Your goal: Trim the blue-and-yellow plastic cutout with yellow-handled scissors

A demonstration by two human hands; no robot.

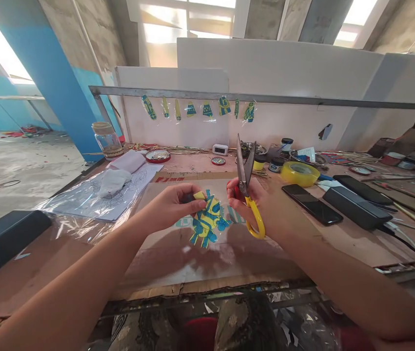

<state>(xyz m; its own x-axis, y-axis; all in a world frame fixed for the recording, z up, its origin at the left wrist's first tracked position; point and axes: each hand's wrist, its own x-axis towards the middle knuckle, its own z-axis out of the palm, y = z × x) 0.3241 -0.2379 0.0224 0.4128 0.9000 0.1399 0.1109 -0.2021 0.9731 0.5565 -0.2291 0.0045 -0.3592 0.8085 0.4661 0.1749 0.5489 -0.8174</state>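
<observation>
Left hand (172,202) pinches the yellow-blue cutout (207,222) at its 11 o'clock corner; right hand (262,202) fully grips yellow-handled scissors (247,185), blades nearly closed, pointing to 12 o'clock.

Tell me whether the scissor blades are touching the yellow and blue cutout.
Apart. The head view shows the scissors in the right hand with blades pointing upward, clear of the yellow and blue cutout that the left hand pinches lower down.
</observation>
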